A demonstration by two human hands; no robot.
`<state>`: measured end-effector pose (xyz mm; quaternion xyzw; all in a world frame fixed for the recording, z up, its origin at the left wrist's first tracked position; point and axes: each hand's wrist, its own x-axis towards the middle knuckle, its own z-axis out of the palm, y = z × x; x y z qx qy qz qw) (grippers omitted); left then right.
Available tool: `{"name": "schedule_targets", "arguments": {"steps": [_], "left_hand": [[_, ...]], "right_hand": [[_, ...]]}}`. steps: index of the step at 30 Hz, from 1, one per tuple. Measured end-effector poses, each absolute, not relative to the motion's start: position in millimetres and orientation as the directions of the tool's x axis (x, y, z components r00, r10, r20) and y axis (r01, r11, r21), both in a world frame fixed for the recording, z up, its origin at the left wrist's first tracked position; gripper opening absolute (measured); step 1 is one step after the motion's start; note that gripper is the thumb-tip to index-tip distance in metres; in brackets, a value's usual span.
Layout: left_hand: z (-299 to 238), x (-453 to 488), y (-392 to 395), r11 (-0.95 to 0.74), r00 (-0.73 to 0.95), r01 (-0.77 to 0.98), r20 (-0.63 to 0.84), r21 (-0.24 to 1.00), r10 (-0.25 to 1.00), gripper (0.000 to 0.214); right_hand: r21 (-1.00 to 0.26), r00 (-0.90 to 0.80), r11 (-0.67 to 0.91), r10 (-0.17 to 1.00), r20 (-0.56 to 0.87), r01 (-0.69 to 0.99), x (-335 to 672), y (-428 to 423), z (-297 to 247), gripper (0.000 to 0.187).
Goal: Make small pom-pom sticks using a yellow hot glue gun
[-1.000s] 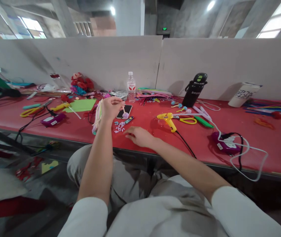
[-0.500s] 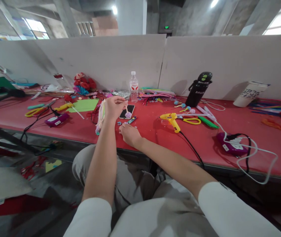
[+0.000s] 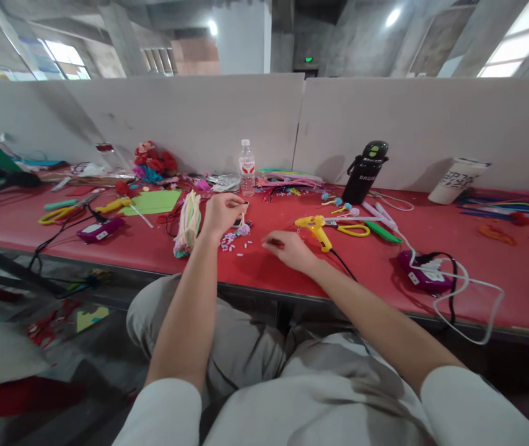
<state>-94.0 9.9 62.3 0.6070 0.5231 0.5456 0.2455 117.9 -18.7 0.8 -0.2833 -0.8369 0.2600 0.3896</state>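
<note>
My left hand [image 3: 223, 212] pinches the top of a short pale stem, and a purple pompom-like ball [image 3: 244, 229] hangs at its lower end. Below that ball lies a scatter of small lilac pieces [image 3: 228, 242] on the red table. My right hand [image 3: 290, 249] is over the table just left of the yellow glue gun [image 3: 315, 230], not touching it. Its fingers are curled with the tips together; anything between them is too small to make out. A bundle of pale fuzzy stems [image 3: 188, 224] lies left of my left hand. My left hand partly covers a phone [image 3: 241, 214].
Yellow-handled scissors [image 3: 352, 230] and a green tool [image 3: 382, 231] lie right of the glue gun. A water bottle [image 3: 246, 170] and a black flask [image 3: 365, 173] stand behind. Purple power strips [image 3: 425, 272] with trailing cables sit at the right and left.
My right hand has left the small lilac pieces and moved right towards the glue gun, uncovering them. My left hand still holds the stem with the purple ball. The view has shifted slightly.
</note>
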Motion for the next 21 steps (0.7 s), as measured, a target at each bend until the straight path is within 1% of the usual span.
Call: {"name": "schedule_targets", "arguments": {"steps": [2, 3, 6, 8, 11, 17, 21], "left_hand": [[57, -87, 10, -0.321, -0.067, 0.363, 0.369, 0.875, 0.927, 0.022], [55, -83, 10, -0.313, -0.03, 0.356, 0.345, 0.881, 0.938, 0.023], [52, -70, 6, -0.318, 0.074, 0.335, 0.311, 0.887, 0.947, 0.026], [51, -62, 4, -0.337, 0.134, 0.326, 0.31, 0.883, 0.941, 0.029], [49, -54, 3, -0.369, 0.191, 0.328, 0.321, 0.87, 0.928, 0.032], [47, -51, 3, -0.393, 0.226, 0.326, 0.333, 0.86, 0.916, 0.032], [49, -50, 1, -0.393, 0.244, 0.354, 0.322, 0.849, 0.915, 0.031]], "right_hand": [[-0.785, -0.365, 0.585, 0.789, 0.494, 0.203, 124, -10, 3, 0.021], [-0.826, -0.29, 0.539, 0.827, 0.481, 0.167, 125, -6, 4, 0.024], [-0.868, -0.152, 0.484, 0.871, 0.466, 0.11, 124, 2, 7, 0.03], [-0.87, -0.129, 0.484, 0.872, 0.471, 0.095, 123, 4, 9, 0.031], [-0.866, -0.138, 0.49, 0.869, 0.476, 0.097, 124, 3, 9, 0.033], [-0.871, -0.137, 0.477, 0.876, 0.462, 0.119, 126, 4, 8, 0.036], [-0.88, -0.146, 0.467, 0.88, 0.452, 0.091, 127, 8, 5, 0.039]]}}
